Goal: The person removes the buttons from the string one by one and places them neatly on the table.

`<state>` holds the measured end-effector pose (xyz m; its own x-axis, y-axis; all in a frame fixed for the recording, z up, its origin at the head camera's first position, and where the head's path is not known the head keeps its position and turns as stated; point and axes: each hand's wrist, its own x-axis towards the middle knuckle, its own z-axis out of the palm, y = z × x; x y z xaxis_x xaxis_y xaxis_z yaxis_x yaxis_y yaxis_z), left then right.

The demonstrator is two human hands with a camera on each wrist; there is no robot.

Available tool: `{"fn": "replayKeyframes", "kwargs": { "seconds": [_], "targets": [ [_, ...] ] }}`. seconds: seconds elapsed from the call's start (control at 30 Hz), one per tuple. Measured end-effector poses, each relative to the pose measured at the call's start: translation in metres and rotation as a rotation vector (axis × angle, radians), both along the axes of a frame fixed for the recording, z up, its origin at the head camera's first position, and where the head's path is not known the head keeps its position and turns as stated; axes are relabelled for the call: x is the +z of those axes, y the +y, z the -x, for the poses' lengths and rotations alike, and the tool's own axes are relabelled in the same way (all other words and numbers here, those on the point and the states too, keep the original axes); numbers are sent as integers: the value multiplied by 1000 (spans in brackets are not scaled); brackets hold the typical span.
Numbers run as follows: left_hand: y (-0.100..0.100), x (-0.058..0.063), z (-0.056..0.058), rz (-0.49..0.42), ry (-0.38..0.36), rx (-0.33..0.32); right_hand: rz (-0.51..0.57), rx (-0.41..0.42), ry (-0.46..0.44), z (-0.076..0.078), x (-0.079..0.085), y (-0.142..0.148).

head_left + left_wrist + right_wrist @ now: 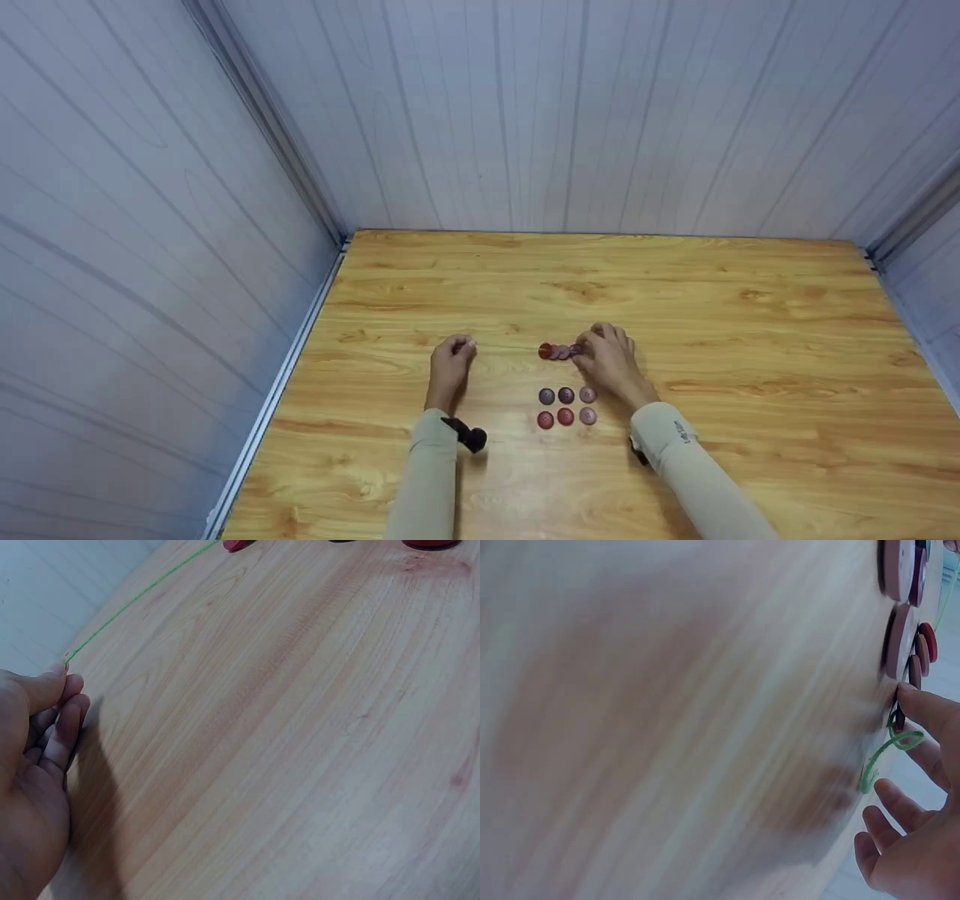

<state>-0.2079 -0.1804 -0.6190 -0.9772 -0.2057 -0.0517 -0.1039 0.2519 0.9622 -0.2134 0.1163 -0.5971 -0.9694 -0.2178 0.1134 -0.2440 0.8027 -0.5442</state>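
Observation:
A green string [142,597] runs taut from my left hand [448,371], which pinches its end between thumb and fingertips. Along it sits a short row of overlapping buttons, with a red button [545,351] at the left and mauve buttons [560,352] beside it. At the row's right end my right hand [613,367] pinches a dark button [575,349] between thumb and forefinger, the other fingers loosely bent. A curled green tail of string [885,750] hangs by the right fingertips in the right wrist view. The button holes there are hidden.
Loose buttons lie in two rows below the strung ones: a grey button [547,396], a dark purple button [566,395], a red button [565,416] and several others. The wooden table [420,285] meets a pale panel wall [540,112] behind and another at the left.

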Motion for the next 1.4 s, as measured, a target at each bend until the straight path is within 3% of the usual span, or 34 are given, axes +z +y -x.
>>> {"fn": "replayKeyframes", "kwargs": {
  "seconds": [0.67, 1.03, 1.4],
  "targets": [
    [-1, -1, -1, -1, 16, 20, 5, -68, 1, -1, 0, 27],
    [-1, 1, -2, 3, -37, 4, 2, -91, -8, -2, 1, 39],
    [1, 2, -2, -17, -44, 7, 11, -105, -29, -2, 2, 55]
  ]
}}
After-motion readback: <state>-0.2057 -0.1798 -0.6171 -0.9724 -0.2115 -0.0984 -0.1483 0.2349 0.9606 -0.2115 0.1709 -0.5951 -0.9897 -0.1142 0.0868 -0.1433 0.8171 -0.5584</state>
